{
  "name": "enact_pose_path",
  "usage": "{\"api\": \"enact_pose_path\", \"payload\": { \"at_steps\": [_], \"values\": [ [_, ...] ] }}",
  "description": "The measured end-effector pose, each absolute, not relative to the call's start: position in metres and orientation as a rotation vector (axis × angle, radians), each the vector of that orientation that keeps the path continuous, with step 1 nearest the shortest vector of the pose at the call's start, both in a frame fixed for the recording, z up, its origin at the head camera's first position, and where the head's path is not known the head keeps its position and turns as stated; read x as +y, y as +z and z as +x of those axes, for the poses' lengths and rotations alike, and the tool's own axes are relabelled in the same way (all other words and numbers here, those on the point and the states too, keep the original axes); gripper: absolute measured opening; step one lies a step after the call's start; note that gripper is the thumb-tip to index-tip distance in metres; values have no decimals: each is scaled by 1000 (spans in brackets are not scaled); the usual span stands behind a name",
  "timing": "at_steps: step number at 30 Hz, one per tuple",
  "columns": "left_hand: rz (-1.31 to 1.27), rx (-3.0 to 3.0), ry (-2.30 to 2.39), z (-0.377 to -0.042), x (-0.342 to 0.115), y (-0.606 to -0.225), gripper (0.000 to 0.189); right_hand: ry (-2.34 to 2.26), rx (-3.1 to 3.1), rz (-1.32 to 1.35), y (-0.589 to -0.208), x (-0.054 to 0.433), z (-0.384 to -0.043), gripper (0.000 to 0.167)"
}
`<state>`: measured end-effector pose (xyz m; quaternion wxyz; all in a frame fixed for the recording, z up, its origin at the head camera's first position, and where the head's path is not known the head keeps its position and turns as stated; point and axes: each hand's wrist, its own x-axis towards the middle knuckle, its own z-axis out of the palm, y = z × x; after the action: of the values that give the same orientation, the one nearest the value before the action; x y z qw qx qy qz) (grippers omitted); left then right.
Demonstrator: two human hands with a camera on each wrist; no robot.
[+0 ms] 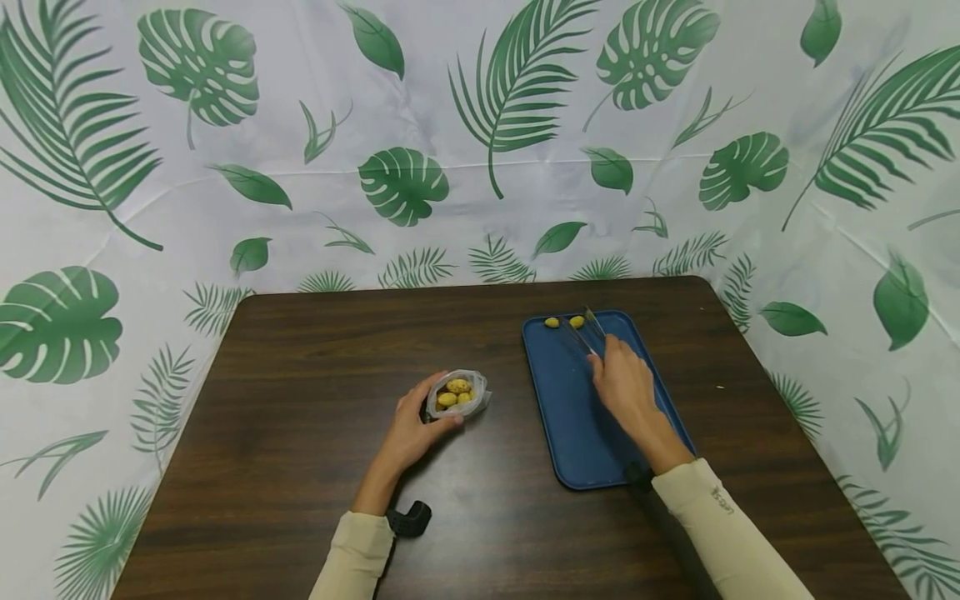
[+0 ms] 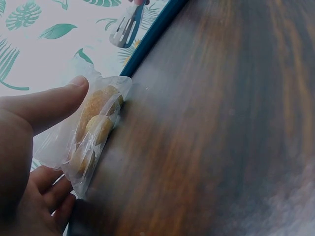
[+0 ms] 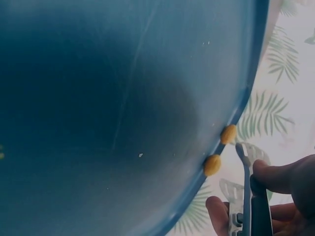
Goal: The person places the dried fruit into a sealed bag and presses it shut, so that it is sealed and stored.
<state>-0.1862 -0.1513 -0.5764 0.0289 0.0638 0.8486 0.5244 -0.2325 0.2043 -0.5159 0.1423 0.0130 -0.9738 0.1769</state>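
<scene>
My left hand grips a clear plastic bag on the table, thumb on the near side and fingers round the far side. Several yellow oval pieces, like small fruits, lie inside it; the left wrist view shows them through the plastic. My right hand holds metal tongs with a dark handle, over the far end of the blue tray. The tongs' arms are spread apart. Two yellow oval pieces lie beside each other at the tray's far edge, close to the tongs' tips.
The dark wood table carries the tray on its right side, with the bag left of it. Behind the table hangs a white cloth printed with green leaves. A small pale scrap lies right of the tray.
</scene>
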Motion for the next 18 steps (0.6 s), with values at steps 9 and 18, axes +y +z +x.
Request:
{"api": "enact_pose_path", "payload": {
  "at_steps": [9, 18],
  "values": [
    [211, 2621, 1628, -187, -152, -576, 77, 471, -2821, 35, -517, 208, -240, 39],
    [223, 2625, 1632, -187, -152, -578, 76, 447, -2845, 44, -517, 211, -245, 29]
  ]
}}
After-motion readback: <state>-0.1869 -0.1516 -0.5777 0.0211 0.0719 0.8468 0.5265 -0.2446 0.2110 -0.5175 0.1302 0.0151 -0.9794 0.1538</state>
